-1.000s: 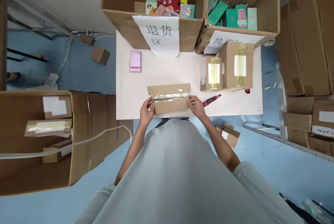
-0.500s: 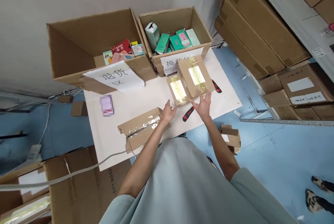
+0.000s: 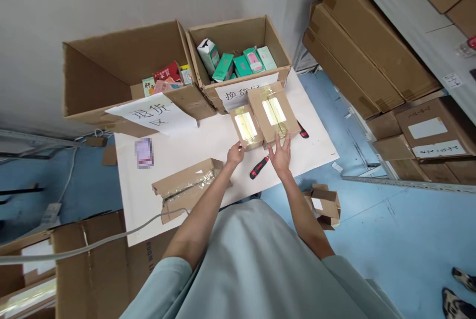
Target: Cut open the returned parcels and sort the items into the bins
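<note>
Two taped cardboard parcels lie side by side on the white table (image 3: 312,135). My left hand (image 3: 235,154) is closed at the near left corner of the small parcel (image 3: 246,126); what its fingers hold is too small to make out. Against the near edge of the larger parcel (image 3: 274,110), my right hand (image 3: 280,156) rests with its fingers spread. A red and black cutter (image 3: 259,167) lies between my hands, and another cutter (image 3: 303,130) is partly hidden behind the larger parcel. The long opened carton (image 3: 189,185) sits left of my left forearm.
Two large open boxes stand at the back: the left box (image 3: 85,115) holds books, the right box (image 3: 284,73) small green packages. A cable (image 3: 107,243) crosses the table's near left corner. Shelves of cartons (image 3: 372,51) rise at the right. A person's shoes (image 3: 455,304) show at lower right.
My left hand has moved up to the small parcel's near corner and its fingers have closed. My right hand has come against the larger parcel's near edge. The view has shifted slightly.
</note>
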Available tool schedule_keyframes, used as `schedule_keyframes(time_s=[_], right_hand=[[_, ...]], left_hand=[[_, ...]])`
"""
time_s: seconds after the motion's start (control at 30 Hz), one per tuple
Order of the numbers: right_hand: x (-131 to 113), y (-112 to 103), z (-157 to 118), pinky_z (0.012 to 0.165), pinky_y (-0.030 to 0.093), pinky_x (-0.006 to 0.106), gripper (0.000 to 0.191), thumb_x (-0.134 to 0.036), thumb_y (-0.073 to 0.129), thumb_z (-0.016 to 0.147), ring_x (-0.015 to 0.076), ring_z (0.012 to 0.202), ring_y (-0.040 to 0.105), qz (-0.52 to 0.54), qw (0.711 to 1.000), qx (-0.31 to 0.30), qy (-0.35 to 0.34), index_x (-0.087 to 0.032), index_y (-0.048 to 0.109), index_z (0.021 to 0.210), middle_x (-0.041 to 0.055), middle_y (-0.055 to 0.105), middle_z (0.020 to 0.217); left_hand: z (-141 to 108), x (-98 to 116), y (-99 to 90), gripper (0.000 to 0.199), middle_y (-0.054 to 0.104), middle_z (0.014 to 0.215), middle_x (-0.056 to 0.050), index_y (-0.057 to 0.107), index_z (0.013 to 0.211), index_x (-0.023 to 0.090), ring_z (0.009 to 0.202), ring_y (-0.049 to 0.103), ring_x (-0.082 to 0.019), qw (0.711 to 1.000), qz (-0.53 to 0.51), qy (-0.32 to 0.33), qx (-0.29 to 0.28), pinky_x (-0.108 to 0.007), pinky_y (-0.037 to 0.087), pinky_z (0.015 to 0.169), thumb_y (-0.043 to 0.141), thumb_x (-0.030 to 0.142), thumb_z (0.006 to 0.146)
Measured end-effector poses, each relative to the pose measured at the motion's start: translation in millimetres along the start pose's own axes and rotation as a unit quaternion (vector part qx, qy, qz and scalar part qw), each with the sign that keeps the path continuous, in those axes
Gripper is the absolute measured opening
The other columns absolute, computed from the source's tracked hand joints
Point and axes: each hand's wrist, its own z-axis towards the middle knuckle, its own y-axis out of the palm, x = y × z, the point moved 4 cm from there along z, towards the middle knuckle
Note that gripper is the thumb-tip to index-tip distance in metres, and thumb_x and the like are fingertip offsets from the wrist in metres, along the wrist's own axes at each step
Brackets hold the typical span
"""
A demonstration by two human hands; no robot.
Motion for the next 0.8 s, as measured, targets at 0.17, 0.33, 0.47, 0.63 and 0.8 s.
schedule_keyframes(time_s=[0.17,0.33,0.47,0.63,0.8], right_hand=[[4,-1,-25,0.13,0.05,0.05,0.07,-0.043,0.052,0.117,0.0372,0.169,0.046,0.057,0.997,0.024,0.038,-0.011,0.036,0.177,0.0324,0.028,0.186],[10,47,-63,0.112,0.06,0.041,0.054,-0.054,0.064,0.114,0.0322,0.128,0.079,0.079,0.966,-0.133,0.21,-0.013,0.055,0.148,0.0213,0.079,0.136],[7,80,-63,0.106,0.061,0.046,0.058,-0.059,0.074,0.109,0.0392,0.122,0.081,0.027,0.949,-0.18,0.255,-0.011,0.057,0.136,0.0285,0.081,0.126],[5,100,-47,0.108,0.059,0.045,0.061,-0.053,0.079,0.106,0.0377,0.128,0.078,-0.03,0.946,-0.17,0.276,-0.012,0.049,0.14,0.0305,0.078,0.132],[-4,100,-59,0.1,0.062,0.04,0.051,-0.037,0.082,0.097,0.034,0.116,0.081,-0.045,0.944,-0.153,0.289,-0.017,0.049,0.131,0.0242,0.081,0.121]], left_hand=[[-18,5,-10.2,0.05,0.077,0.152,-0.021,0.072,0.152,0.015,0.132,0.078,-0.036,1.0,-0.012,0.001,0.015,-0.047,0.057,0.119,0.07,0.034,0.105],[-80,-29,-39.4,0.057,0.075,0.155,-0.019,0.069,0.154,0.018,0.124,0.081,-0.03,0.988,-0.117,0.086,0.056,-0.045,0.062,0.114,0.066,0.052,0.109],[-132,-67,-76.5,0.065,0.084,0.137,-0.018,0.078,0.137,0.017,0.119,0.083,-0.031,0.971,-0.184,0.113,0.108,-0.048,0.064,0.113,0.064,0.072,0.105],[-184,-128,-138.8,0.05,0.085,0.129,-0.014,0.08,0.126,0.02,0.12,0.081,-0.029,0.951,-0.099,0.073,0.285,-0.046,0.064,0.112,0.06,0.062,0.109],[-218,-194,-181.7,0.035,0.075,0.137,-0.014,0.078,0.13,0.023,0.123,0.075,-0.028,0.928,-0.053,0.042,0.367,-0.044,0.065,0.107,0.07,0.044,0.104]])
